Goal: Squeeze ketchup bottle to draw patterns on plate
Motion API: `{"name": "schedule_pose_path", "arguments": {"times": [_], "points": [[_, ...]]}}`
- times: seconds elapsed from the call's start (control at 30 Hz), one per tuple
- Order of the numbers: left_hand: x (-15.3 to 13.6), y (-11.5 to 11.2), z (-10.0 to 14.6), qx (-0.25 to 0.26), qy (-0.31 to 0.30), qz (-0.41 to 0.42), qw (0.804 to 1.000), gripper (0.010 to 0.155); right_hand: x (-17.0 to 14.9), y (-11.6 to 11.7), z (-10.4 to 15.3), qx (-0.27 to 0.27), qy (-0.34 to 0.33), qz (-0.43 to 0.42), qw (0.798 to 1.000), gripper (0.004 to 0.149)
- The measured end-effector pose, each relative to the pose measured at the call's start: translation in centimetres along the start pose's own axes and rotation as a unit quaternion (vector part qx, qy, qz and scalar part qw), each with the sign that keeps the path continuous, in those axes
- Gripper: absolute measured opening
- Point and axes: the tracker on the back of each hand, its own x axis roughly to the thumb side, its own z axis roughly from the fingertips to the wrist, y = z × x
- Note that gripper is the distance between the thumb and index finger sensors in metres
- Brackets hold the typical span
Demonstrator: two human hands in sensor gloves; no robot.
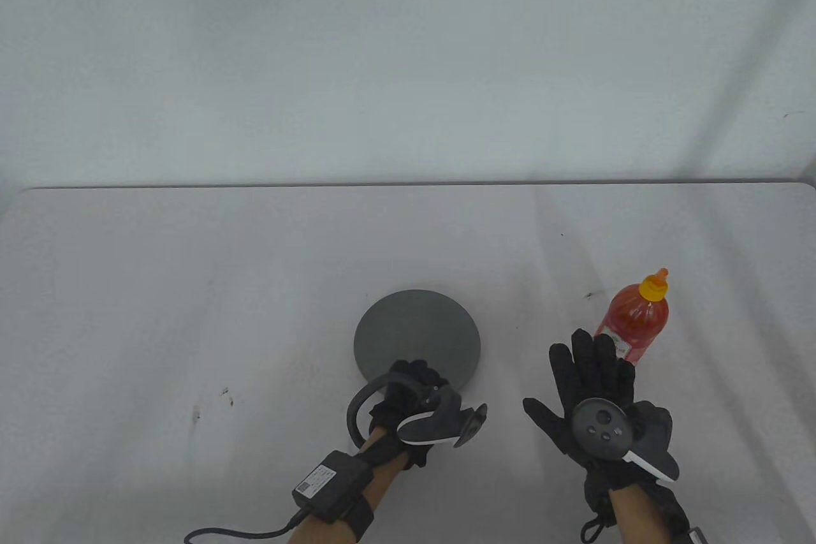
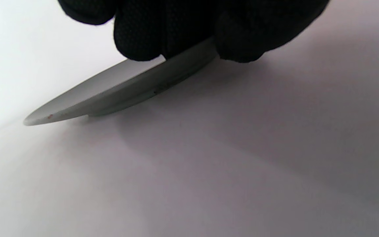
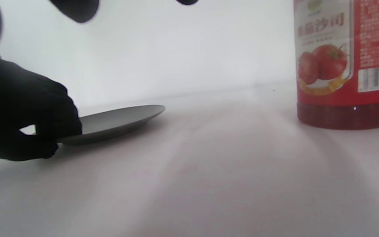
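— Ketchup bottle [image 1: 635, 322]: what does it look like?

— Clear plastic, full of red sauce, with an orange-yellow cap and pointed nozzle. The right wrist view shows a red label with tomatoes, white characters and a barcode. It stands upright on the table [image 1: 191, 289], toward the right side, between the front and far edges.

— And the plate [image 1: 417, 336]?

— Round, dark grey, shallow, bare on top. It sits near the middle of the table, closer to the front edge than the far one, well apart from the bottle.

— How many of each?

— One bottle, one plate, two gloved hands.

— The left hand [image 1: 413, 407]?

— It grips the plate's near rim: the left wrist view shows fingers [image 2: 137, 36] on top and another beneath the rim, pinching it. The plate is tilted there, the gripped side raised off the table.

— The right hand [image 1: 596, 407]?

— Spread wide and flat, fingers splayed, holding nothing. From above its fingertips lie just beside the bottle's lower part; whether they touch it, I cannot tell.
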Motion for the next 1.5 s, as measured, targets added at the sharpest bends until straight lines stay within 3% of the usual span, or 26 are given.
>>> {"name": "schedule_pose_path", "arguments": {"times": [0.27, 0.37, 0.7, 0.9, 1.17, 1.5], "points": [[-1.8, 0.5, 0.7, -0.033, 0.028, 0.032, 0.999, 0.051, 0.0, -0.1, 0.0, 0.004, 0.003, -0.002, 1.000, 0.085], [-3.2, 0.9, 1.7, -0.016, 0.062, 0.043, 0.997, 0.057, -0.1, -0.1, 0.1, 0.004, 0.005, -0.003, 1.000, 0.085], [-10.3, 2.6, 8.8, 0.032, 0.188, 0.090, 0.978, 0.071, -0.2, 0.1, 0.0, 0.012, 0.009, 0.001, 1.000, 0.084], [-13.4, 0.3, 11.5, 0.022, 0.234, 0.120, 0.965, 0.078, -0.2, 0.1, 0.0, 0.012, 0.015, 0.000, 1.000, 0.084], [-14.8, -3.1, 10.7, -0.028, 0.236, 0.131, 0.963, 0.085, -0.4, 0.1, 0.0, 0.015, 0.025, 0.002, 1.000, 0.084], [-15.7, -4.0, 11.5, -0.019, 0.236, 0.155, 0.959, 0.083, -0.9, -0.2, 0.1, -0.001, 0.051, -0.050, 0.997, 0.081]]}}
